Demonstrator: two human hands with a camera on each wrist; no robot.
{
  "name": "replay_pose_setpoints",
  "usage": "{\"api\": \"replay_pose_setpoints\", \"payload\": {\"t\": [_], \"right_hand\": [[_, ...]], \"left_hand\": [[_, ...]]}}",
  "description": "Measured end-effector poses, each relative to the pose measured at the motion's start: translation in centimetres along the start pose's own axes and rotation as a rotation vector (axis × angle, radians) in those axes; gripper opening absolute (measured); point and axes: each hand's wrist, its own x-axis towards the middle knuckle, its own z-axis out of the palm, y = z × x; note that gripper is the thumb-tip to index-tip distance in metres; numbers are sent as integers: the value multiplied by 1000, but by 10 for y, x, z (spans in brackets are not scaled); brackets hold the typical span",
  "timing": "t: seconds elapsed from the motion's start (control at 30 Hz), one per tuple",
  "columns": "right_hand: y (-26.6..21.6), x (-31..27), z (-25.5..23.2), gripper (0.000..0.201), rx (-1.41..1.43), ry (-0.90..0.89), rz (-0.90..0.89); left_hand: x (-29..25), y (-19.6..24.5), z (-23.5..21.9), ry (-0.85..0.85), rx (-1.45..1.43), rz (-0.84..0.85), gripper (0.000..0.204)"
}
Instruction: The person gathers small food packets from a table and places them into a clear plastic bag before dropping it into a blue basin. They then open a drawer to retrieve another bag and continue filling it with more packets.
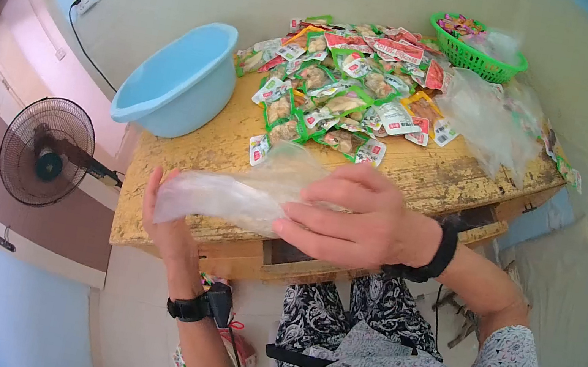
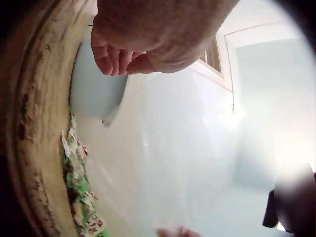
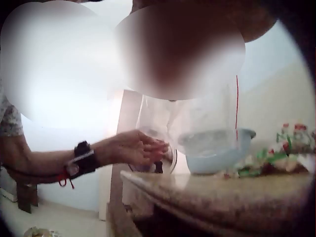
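A clear plastic bag (image 1: 222, 200) stretches between the two hands above the front edge of the table (image 1: 139, 217). My left hand (image 1: 171, 229) holds its left end; in the left wrist view, the thumb and fingers of that hand (image 2: 126, 57) come together at the film. My right hand (image 1: 354, 216) pinches the bag's other end, back of the hand upward. Seen from the right wrist, the film hangs see-through in front of a blue basin (image 3: 217, 150), with the left hand (image 3: 140, 148) at its edge. Just behind the bag lies a pile of small sealed food packets (image 1: 346, 96).
On the table's left stands the light blue basin (image 1: 179, 81). A green basket (image 1: 476, 55) of small wrapped pieces is at the back right, with more clear plastic bags (image 1: 488, 126) before it. A drawer (image 1: 470, 234) sits partly pulled out. A fan (image 1: 49, 152) stands left of the table.
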Motion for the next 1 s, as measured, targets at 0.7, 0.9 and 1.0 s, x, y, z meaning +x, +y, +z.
{"api": "replay_pose_setpoints", "payload": {"t": [0.7,0.9,1.0], "right_hand": [[-10,-54,22,23,512,-390,624],[26,-71,63,41,246,-523,340],[44,-74,75,46,277,-594,300]], "left_hand": [[-82,28,27,-594,824,365,29],[-78,30,23,-686,1014,471,21],[-68,36,-4,-632,1221,419,22]]}}
